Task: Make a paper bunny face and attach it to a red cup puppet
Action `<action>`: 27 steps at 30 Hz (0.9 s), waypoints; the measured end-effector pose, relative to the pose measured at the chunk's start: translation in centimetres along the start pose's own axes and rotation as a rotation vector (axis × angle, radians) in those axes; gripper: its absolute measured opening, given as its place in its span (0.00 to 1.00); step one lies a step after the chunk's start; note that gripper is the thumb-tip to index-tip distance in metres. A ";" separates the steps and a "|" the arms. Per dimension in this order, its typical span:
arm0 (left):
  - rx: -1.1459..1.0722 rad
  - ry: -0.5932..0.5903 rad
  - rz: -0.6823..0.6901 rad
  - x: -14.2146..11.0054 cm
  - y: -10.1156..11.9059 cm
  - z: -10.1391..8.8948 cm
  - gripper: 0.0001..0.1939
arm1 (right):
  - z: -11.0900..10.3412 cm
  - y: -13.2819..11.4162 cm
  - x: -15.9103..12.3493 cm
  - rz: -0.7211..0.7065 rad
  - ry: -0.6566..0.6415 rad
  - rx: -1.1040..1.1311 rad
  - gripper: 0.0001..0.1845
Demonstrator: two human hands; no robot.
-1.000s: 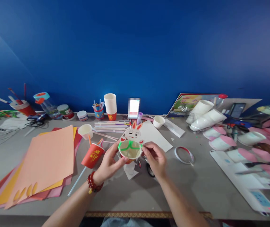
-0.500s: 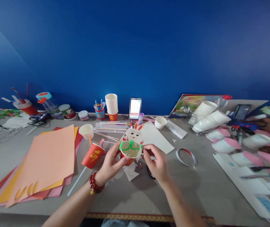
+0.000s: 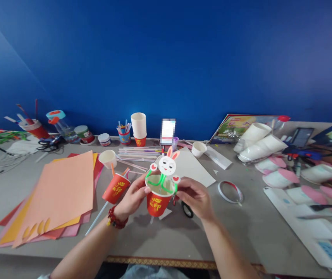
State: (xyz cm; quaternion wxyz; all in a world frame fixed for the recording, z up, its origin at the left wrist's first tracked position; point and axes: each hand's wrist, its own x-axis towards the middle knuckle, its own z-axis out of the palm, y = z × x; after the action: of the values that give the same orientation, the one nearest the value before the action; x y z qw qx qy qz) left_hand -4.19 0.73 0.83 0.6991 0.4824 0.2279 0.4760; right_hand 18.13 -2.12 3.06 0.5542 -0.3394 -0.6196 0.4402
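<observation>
A red paper cup [image 3: 157, 203] with yellow lettering is held above the table, its mouth tipped toward me. A white paper rabbit head [image 3: 167, 166] with pink-orange ears rises from the cup. Green pipe cleaners [image 3: 162, 182] bend over the rim and carry two round paws with red hearts. A straw end [image 3: 152, 220] pokes out below the cup. My left hand [image 3: 132, 197] grips the cup's left side, thumb at the rim. At the right rim, my right hand [image 3: 195, 197] pinches the bent green pipe cleaner beneath one paw; its fingertips are partly hidden.
Left lie stacked coloured paper sheets [image 3: 64, 193] and another red cup [image 3: 116, 188] on a straw. Behind are straws [image 3: 139, 155], stacked white cups [image 3: 138, 124] and white paper [image 3: 196, 166]. Scissors [image 3: 187, 210] and a tape roll [image 3: 230, 192] sit right, near pink-and-white cups [image 3: 280, 178].
The cup has tilted so its red front and lettering show. The rabbit head and paws stand out more clearly above the rim. Both hands stay at the cup.
</observation>
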 end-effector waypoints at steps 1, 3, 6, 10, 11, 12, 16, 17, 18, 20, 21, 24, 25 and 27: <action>-0.008 -0.034 -0.014 0.0 0.0 -0.2 0.29 | -0.3 -0.1 0.0 0.012 -0.061 0.018 0.07; -0.007 -0.104 -0.044 -0.1 -0.1 -0.6 0.30 | -0.8 -0.2 0.0 0.036 -0.177 0.016 0.09; 0.007 -0.190 -0.079 -0.2 -0.2 -1.1 0.31 | -1.5 -0.4 -0.1 0.107 -0.315 0.024 0.10; 0.011 -0.261 -0.101 -0.3 -0.3 -1.0 0.32 | -1.8 -0.5 -0.2 0.167 -0.433 0.074 0.11; 0.006 -0.271 -0.102 -0.3 -0.3 -0.9 0.32 | -1.8 -0.6 -0.2 0.162 -0.445 0.088 0.11; 0.000 -0.274 -0.103 -0.3 -0.2 -0.8 0.32 | -1.7 -0.6 -0.2 0.156 -0.447 0.103 0.11; -0.010 -0.268 -0.104 -0.2 0.1 -0.4 0.33 | -1.2 -0.8 -0.2 0.194 -0.384 0.194 0.12; -0.011 -0.267 -0.104 -0.2 0.1 -0.3 0.33 | -1.1 -0.8 -0.2 0.213 -0.377 0.225 0.13; -0.015 -0.264 -0.103 -0.2 0.2 -0.3 0.33 | -0.9 -0.7 -0.3 0.227 -0.381 0.248 0.14; -0.027 -0.254 -0.102 -0.3 0.3 -0.2 0.33 | -0.8 -0.5 -0.3 0.232 -0.411 0.257 0.15; -0.031 -0.247 -0.104 -0.3 0.3 -0.1 0.33 | -0.7 -0.4 -0.3 0.227 -0.425 0.246 0.14; -0.029 -0.239 -0.096 -0.4 0.3 0.0 0.32 | -0.6 -0.2 -0.4 0.203 -0.433 0.210 0.16; -0.026 -0.244 -0.085 -0.4 0.3 0.1 0.32 | -0.6 -0.1 -0.4 0.192 -0.433 0.209 0.17; -0.015 -0.255 -0.052 -0.4 0.2 0.1 0.30 | -0.5 -0.1 -0.3 0.169 -0.434 0.219 0.19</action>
State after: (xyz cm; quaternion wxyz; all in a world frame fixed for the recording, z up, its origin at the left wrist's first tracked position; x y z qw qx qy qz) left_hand -4.41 0.35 0.99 0.7380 0.5277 0.1460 0.3943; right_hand 18.72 -2.37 3.01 0.4028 -0.2253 -0.6421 0.6122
